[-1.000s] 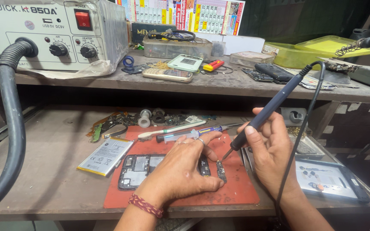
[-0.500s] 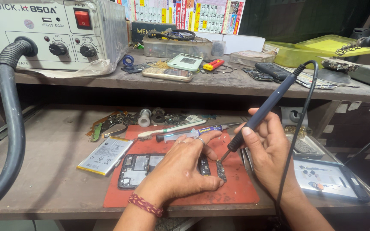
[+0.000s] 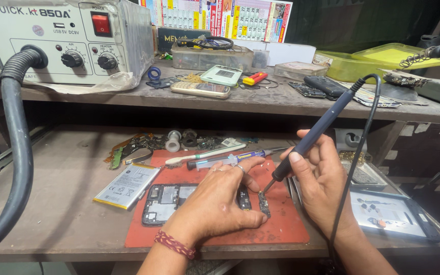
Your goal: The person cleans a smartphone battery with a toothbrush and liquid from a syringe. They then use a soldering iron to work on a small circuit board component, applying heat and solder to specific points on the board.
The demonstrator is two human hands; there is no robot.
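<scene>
My right hand (image 3: 322, 188) is wrapped around the soldering iron (image 3: 314, 137), held like a pen with thumb and fingers closed on the dark handle, its cord (image 3: 360, 147) looping up and down past my wrist. The tip comes down on a small board (image 3: 264, 203) lying on the red mat (image 3: 281, 229); whether it quite touches I cannot tell. My left hand (image 3: 217, 203) lies flat and loosely curled over the opened phone (image 3: 164, 203), pressing it to the mat, with the thumb stretched out just beside the board; it grips nothing. A braided band (image 3: 174, 244) sits on that wrist. Left of the phone, half off the mat, lies a battery (image 3: 127, 186). Behind my fingers a syringe (image 3: 225, 160) and a toothbrush (image 3: 204, 154) lie along the mat's far edge. To my right a phone back cover (image 3: 393, 216) rests on the bench. On the shelf above stands the hot-air station (image 3: 67, 40) with its thick hose (image 3: 14, 153) hanging down at the left, and a keypad phone (image 3: 200, 89) near it.
</scene>
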